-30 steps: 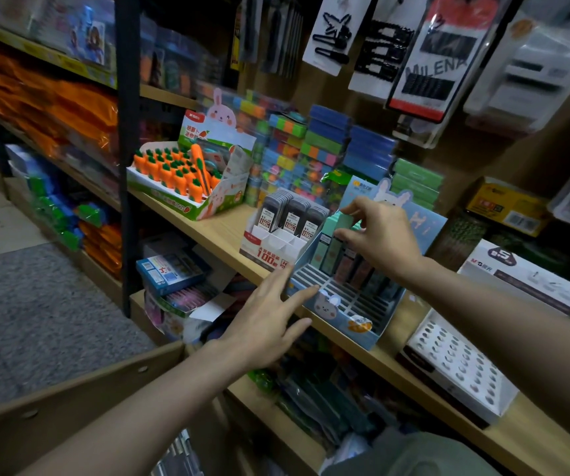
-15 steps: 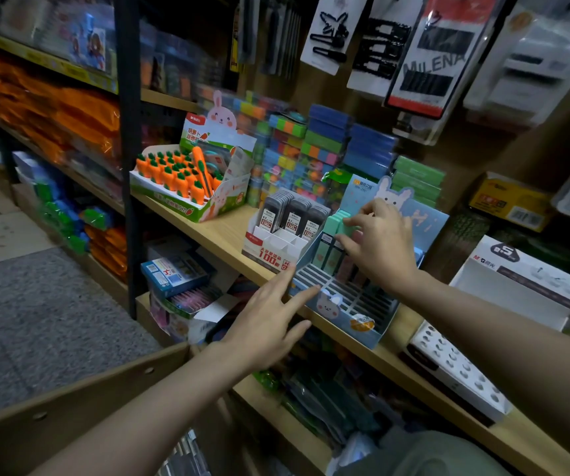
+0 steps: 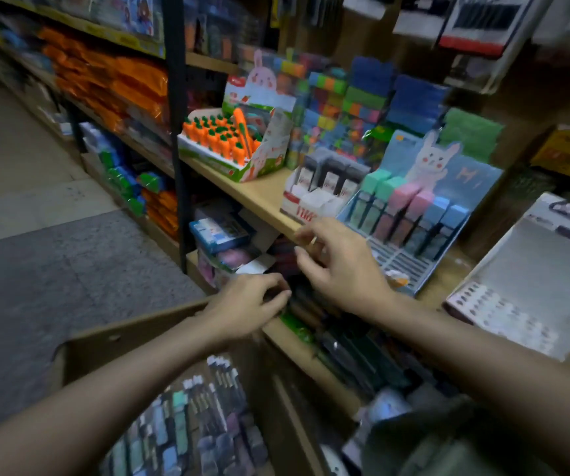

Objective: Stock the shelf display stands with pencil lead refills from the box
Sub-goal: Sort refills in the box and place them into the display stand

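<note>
The head view is blurred. Both hands hang in front of the wooden shelf (image 3: 263, 201), below its near edge. The left hand (image 3: 245, 307) has loosely curled fingers, its grip narrow and holding nothing I can make out. The right hand (image 3: 342, 266) is spread, fingers relaxed, its grip wide and bare. The blue cardboard display stand with a rabbit backing (image 3: 448, 173) sits on the shelf just right of and beyond the right hand; a row of green, pink and blue capped pencil lead refills (image 3: 410, 214) stands in its far slots, apart from both hands. Left of it stands a white and red display stand with dark refill tubes (image 3: 324, 187). The brown cardboard box (image 3: 132, 334) lies near, beneath the left forearm, full of packs (image 3: 187, 427)
</note>
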